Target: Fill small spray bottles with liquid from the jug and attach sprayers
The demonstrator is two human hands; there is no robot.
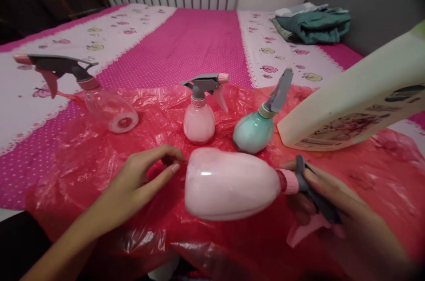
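Observation:
My right hand (348,210) grips a large spray bottle (229,188) filled with pale pink liquid by its grey and pink trigger head. The bottle is tilted onto its side, its base pointing left and its pink collar by my fingers. Just left of that base is my left hand (139,179), thumb and forefinger apart, holding nothing. Behind the bottle, a small pink spray bottle (199,123) stands upright. A small teal spray bottle (254,132) leans to the right beside it. At the left, a clear spray bottle (109,108) with a grey trigger head appears tilted.
Crumpled red plastic sheeting (76,157) covers the near part of a pink and white patterned bedspread (206,46). A big cream bottle (352,95) with a printed label looms at right. Folded clothes (315,24) lie at the back right, before a dark grey panel.

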